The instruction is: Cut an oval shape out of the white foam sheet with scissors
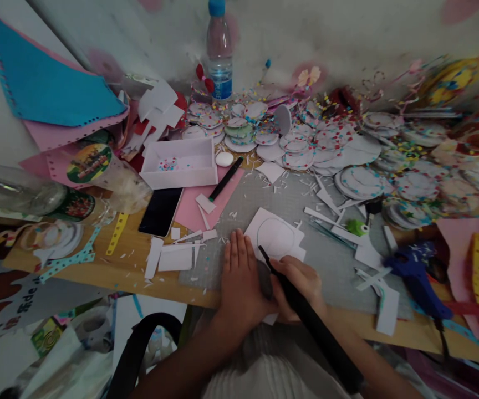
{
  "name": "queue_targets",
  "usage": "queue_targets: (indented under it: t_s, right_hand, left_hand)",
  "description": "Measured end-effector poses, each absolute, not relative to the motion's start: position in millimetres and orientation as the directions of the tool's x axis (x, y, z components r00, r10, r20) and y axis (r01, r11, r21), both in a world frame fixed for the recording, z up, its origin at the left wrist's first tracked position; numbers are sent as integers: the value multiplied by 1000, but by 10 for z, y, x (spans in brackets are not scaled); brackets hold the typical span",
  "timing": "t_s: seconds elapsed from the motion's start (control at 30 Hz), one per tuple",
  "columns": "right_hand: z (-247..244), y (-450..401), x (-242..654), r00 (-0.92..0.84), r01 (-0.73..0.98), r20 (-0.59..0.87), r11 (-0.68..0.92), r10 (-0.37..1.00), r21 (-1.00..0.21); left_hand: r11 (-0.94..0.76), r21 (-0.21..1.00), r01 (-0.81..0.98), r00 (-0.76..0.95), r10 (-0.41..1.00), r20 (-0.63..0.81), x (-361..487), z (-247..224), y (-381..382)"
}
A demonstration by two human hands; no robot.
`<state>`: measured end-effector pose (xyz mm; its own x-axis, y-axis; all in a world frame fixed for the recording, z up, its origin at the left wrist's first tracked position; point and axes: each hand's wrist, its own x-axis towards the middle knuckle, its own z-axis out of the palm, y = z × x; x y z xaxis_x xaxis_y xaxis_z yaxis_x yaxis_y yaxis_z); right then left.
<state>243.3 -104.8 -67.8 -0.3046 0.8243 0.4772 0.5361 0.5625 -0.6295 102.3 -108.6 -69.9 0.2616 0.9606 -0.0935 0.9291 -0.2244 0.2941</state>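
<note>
A white foam or paper sheet (276, 234) with a circle drawn on it lies on the grey cutting mat (231, 213). My left hand (240, 271) rests flat at the sheet's lower left, fingers stretched out and side by side. In my right hand (301, 285) is a long black pen-shaped tool (316, 332), its thin tip at the lower left of the drawn circle. Whether that tip is a blade or a nib I cannot tell. Between my hands shows a dark grey rounded thing (265, 280), partly hidden.
A blue glue gun (420, 280) lies at right, near white offcuts (387, 307). Decorated white discs (297, 144) pile up along the back beside a water bottle (219, 55). At left are a white box (177, 177), a phone (160, 211) and a black marker (227, 178).
</note>
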Motion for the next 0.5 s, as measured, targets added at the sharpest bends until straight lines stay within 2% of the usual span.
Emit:
queue_targets:
  t_s: [0.27,0.5]
  right_hand:
    - [-566,-711,2700,-596,414,427,716,680,-562]
    - [-615,-692,2765,-643,370,430,748,634,-551]
  left_hand:
    - [-238,303,923,278,956,-93,1018,-679,-1067]
    - [-229,296,927,260,963,-71,1021,-699,-1079]
